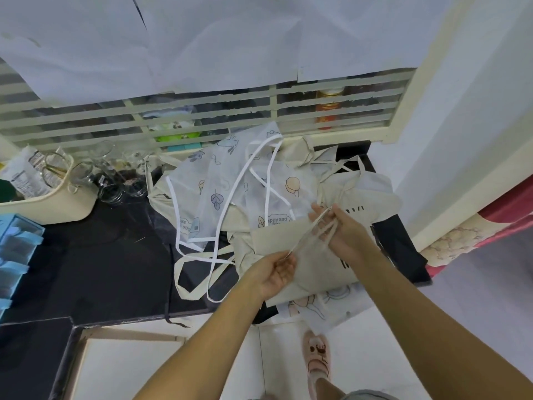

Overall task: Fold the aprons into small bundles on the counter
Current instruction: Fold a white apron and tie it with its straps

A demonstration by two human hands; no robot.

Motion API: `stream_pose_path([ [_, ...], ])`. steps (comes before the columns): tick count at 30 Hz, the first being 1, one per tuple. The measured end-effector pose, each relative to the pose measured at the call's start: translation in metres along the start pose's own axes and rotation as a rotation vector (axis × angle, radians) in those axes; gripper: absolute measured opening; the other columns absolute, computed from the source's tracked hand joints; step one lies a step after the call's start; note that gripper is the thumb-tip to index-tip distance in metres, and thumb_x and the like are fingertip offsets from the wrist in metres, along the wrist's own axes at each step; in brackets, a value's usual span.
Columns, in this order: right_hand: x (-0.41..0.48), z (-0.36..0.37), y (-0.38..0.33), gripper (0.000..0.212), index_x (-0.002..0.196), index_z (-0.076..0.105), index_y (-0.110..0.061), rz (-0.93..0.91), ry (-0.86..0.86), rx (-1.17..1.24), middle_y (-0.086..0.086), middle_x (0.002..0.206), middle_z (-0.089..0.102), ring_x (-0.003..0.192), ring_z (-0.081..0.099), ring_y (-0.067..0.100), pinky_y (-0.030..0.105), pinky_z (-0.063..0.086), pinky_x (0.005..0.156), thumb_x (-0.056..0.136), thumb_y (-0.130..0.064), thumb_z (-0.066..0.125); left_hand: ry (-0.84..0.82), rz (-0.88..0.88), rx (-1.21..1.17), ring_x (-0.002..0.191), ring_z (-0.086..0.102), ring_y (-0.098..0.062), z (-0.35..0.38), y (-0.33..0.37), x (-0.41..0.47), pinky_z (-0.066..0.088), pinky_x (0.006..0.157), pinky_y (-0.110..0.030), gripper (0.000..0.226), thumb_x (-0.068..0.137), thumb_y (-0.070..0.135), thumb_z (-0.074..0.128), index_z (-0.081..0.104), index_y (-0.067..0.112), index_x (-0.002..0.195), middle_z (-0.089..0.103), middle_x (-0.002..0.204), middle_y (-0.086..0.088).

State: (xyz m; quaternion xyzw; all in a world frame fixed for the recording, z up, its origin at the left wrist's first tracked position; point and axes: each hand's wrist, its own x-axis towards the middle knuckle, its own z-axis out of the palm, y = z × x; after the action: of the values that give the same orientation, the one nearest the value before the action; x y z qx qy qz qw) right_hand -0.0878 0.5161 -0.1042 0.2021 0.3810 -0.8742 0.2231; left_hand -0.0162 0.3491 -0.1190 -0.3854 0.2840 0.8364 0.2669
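Observation:
A heap of aprons lies on the black counter [95,264]. On top at the front is a folded beige apron [311,255] with dark lettering. Its beige strap [310,233] runs taut between my hands. My left hand [277,272] pinches the strap's lower end, palm up. My right hand [343,229] grips the strap's upper part, looped through its fingers, over the beige apron. Behind lies a white printed apron [219,183] with white-edged straps. Another printed apron [320,307] hangs over the counter's front edge.
A cream basket [60,209] with packets stands at the left, with glass jars [121,189] beside it. A blue organiser [14,255] sits at the far left edge. A louvred window [202,114] backs the counter. A white wall [461,140] closes the right side.

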Motion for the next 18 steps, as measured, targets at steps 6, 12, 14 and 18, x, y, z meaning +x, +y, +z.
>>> stream_pose_path([
  [6,0.023,0.012,0.046,0.026,0.078,0.053,-0.013,-0.118,0.228,-0.348,-0.003,0.065,0.046,0.053,0.045,0.006,0.024,0.042,0.063,0.100,-0.011,0.038,0.162,0.116,0.117,0.050,0.066,-0.015,-0.004,-0.009,0.018,0.052,0.045,-0.020,0.010,0.092,0.007,0.060,0.061,-0.002,0.088,0.066,0.072,-0.013],
  [12,0.030,-0.014,0.062,0.021,0.091,0.051,-0.011,-0.655,0.332,-1.217,-0.001,0.085,0.051,0.075,0.045,0.013,0.017,0.031,0.066,0.103,-0.016,0.035,0.331,0.447,1.168,0.040,0.046,-0.001,-0.014,-0.009,-0.002,0.034,0.045,-0.013,0.038,0.087,0.041,0.066,0.057,0.013,0.063,0.054,0.052,0.005],
  [14,0.035,-0.018,0.063,0.025,0.100,0.056,-0.006,-0.702,0.247,-1.386,0.002,0.093,0.052,0.084,0.045,0.017,0.025,0.035,0.077,0.102,-0.015,0.032,0.417,0.849,1.403,0.051,0.043,-0.003,-0.018,-0.014,0.000,0.032,0.049,-0.013,0.036,0.087,0.041,0.066,0.048,0.022,0.062,0.047,0.056,0.011],
  [18,0.031,-0.014,0.074,0.038,0.122,0.057,0.000,-0.581,-0.062,-1.475,0.012,0.116,0.057,0.109,0.050,0.027,0.029,0.036,0.097,0.098,-0.012,0.030,0.401,1.372,1.819,0.095,0.052,-0.009,-0.038,-0.012,0.030,0.044,0.080,-0.022,0.032,0.087,0.033,0.059,0.060,0.021,0.117,0.059,0.105,0.005],
])
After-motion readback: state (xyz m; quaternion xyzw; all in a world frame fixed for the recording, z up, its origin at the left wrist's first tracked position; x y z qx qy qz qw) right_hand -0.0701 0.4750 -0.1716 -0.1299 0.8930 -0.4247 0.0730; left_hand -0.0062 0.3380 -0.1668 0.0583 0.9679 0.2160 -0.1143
